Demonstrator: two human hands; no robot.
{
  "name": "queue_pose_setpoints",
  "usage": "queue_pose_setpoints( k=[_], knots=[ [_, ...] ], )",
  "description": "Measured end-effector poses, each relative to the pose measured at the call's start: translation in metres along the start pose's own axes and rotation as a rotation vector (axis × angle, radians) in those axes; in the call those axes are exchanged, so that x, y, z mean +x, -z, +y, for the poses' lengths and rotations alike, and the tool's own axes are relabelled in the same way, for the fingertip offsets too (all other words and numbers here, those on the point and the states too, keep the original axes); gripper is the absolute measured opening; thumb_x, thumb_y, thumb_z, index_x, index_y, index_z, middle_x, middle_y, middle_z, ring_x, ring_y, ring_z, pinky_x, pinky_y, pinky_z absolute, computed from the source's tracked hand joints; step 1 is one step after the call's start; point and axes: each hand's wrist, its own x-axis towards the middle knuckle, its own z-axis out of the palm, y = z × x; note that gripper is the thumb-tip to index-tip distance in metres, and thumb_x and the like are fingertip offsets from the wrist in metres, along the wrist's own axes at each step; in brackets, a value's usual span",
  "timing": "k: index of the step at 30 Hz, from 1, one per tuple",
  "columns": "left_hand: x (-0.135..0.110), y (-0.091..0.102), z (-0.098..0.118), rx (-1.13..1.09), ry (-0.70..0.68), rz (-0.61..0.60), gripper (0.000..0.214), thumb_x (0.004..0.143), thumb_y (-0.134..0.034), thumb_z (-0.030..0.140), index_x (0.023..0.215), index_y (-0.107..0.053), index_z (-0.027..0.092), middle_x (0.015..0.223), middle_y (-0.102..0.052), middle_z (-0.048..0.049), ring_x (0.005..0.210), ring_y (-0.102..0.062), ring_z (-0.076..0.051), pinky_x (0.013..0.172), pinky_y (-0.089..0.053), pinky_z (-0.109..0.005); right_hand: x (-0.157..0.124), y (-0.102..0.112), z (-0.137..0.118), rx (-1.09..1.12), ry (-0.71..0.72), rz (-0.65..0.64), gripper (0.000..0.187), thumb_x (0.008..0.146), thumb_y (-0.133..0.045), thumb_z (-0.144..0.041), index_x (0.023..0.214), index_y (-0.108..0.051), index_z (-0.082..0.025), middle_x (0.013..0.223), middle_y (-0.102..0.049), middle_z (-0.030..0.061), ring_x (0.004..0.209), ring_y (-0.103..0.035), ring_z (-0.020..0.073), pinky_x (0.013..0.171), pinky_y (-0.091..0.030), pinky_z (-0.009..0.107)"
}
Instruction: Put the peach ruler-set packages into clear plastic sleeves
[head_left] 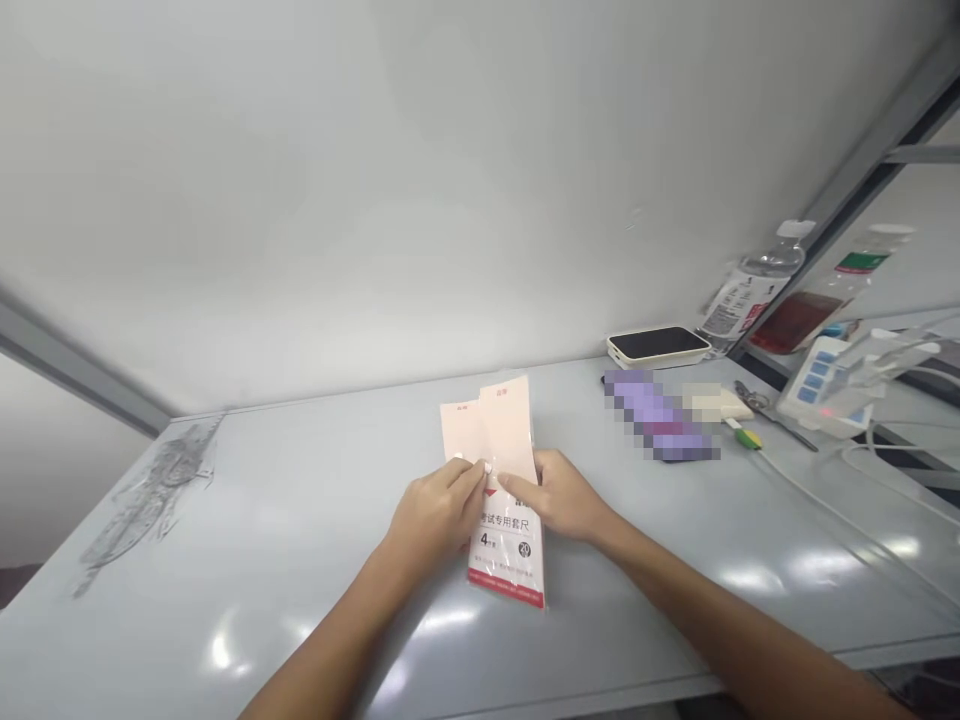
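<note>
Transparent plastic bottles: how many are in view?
2: a white-capped bottle by the wall at right; a green-labelled bottle with reddish liquid, beyond the grey post.

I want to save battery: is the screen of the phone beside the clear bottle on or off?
Off, it seems: the phone screen is plain black, with nothing lit on it.
</note>
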Motion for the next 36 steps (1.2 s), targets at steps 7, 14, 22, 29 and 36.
queue_pose_setpoints(
  k=[7,14,22,29,36],
  knots=[
    [0.000,0.005,0.001,-0.139,-0.009,-0.068,0.026,0.086,-0.036,0.020,0.083,-0.061,0.016,0.071,-0.060,-0.0041,0.052,-0.048,-0.008,0.047,-0.037,-0.020,-0.004,0.002,-0.001,-0.038,-0.005,-0.077,0.021,0.078,-0.046,-0.027,0.069,-0.060,-0.014,0.068,-0.065,0.0049,0.061,-0.059,0.0178,0.050,-0.042,0.024],
    [0.001,-0.002,0.004,-0.236,0.119,0.017,0.021,0.081,-0.040,0.019,0.076,-0.060,0.018,0.066,-0.057,-0.0025,0.055,-0.049,-0.009,0.051,-0.039,-0.021,-0.004,-0.005,0.003,-0.023,0.041,-0.041,0.021,0.080,-0.045,-0.028,0.070,-0.059,-0.014,0.066,-0.063,0.0037,0.059,-0.057,0.0165,0.049,-0.041,0.023],
    [0.003,-0.004,0.013,-0.181,0.309,0.076,0.017,0.076,-0.045,0.020,0.068,-0.060,0.018,0.062,-0.056,-0.0015,0.056,-0.048,-0.010,0.054,-0.038,-0.022,-0.004,-0.021,0.008,0.038,0.066,0.053,0.025,0.080,-0.046,-0.034,0.078,-0.061,-0.014,0.070,-0.063,0.0046,0.064,-0.058,0.0176,0.052,-0.044,0.024],
    [0.005,0.001,0.004,-0.261,0.293,0.005,0.018,0.078,-0.044,0.021,0.073,-0.062,0.019,0.067,-0.058,-0.0012,0.059,-0.050,-0.011,0.053,-0.039,-0.022,-0.003,-0.022,0.010,0.065,0.060,0.088,0.026,0.080,-0.047,-0.036,0.078,-0.062,-0.014,0.071,-0.065,0.0055,0.066,-0.059,0.0192,0.054,-0.045,0.026],
    [0.004,0.001,-0.006,-0.148,0.057,-0.053,0.027,0.086,-0.035,0.018,0.077,-0.060,0.018,0.072,-0.059,-0.0031,0.061,-0.052,-0.010,0.055,-0.038,-0.021,0.000,-0.012,0.007,0.028,-0.024,0.078,0.024,0.076,-0.052,-0.033,0.067,-0.061,-0.013,0.064,-0.063,0.0043,0.059,-0.057,0.0173,0.049,-0.042,0.025]
  ],
)
